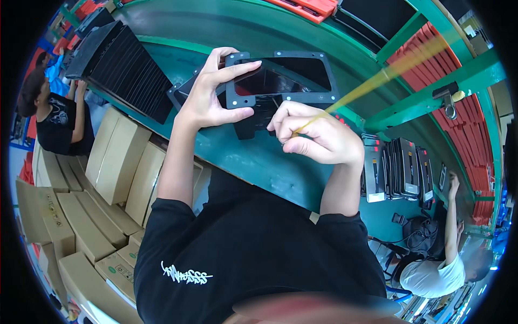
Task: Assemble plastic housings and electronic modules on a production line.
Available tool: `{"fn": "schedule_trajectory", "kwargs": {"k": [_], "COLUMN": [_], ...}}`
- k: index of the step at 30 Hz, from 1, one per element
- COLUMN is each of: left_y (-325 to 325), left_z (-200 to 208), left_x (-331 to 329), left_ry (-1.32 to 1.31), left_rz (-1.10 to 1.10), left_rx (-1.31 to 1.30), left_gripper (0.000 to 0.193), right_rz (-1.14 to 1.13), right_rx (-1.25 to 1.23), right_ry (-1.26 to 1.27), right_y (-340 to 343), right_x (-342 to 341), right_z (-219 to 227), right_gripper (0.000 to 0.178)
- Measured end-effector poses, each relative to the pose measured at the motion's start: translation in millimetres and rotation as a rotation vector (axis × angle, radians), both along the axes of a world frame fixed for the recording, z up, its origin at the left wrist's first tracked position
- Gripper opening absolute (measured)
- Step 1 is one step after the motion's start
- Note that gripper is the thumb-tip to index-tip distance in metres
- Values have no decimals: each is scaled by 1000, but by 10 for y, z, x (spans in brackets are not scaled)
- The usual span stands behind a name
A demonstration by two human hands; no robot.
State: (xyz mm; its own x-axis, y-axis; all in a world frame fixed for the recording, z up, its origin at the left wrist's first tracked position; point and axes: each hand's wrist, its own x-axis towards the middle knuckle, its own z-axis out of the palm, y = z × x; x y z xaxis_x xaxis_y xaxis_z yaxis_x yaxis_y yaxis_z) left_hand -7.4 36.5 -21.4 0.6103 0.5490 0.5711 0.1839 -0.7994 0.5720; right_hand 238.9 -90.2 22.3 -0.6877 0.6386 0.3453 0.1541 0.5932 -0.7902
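My left hand point(202, 97) grips the left end of a black rectangular frame with a glossy dark panel point(283, 75) in it. Its thumb lies under the near edge, and a finger stretches over the glossy face. Small pale dots mark the frame's corners. Close to the near edge, my right hand point(324, 135) is closed on a thin yellow strip point(372, 83), which runs up and right, its far end blurred. Another black frame point(183, 92) lies partly hidden behind my left hand. Below the held frame a black piece point(247, 128) shows, mostly covered.
A tall stack of black panels point(127, 75) leans at the left of the green table point(243, 162). Cardboard boxes point(89, 221) crowd the left side. Flat dark packs point(402, 170) stand at the right beside a green post point(426, 108). Co-workers are at both sides.
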Motion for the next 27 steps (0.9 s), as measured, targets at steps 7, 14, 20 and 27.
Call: {"fn": "schedule_trajectory", "kwargs": {"k": [7, 14, 20, 27], "left_y": [-17, 266, 16, -426], "left_z": [112, 21, -505, -416], "left_x": [-3, -510, -1049, -965], "left_ry": [16, -267, 20, 202], "left_rz": [22, 143, 526, 715], "left_rx": [16, -509, 62, 139], "left_gripper": [78, 53, 60, 71], "right_rz": [-136, -317, -473, -541], "right_rx": [119, 136, 170, 137], "right_ry": [150, 561, 514, 437], "right_y": [61, -21, -45, -104], "right_x": [-207, -22, 159, 216], "right_z": [-96, -73, 1, -34], "right_gripper": [46, 50, 45, 42]}}
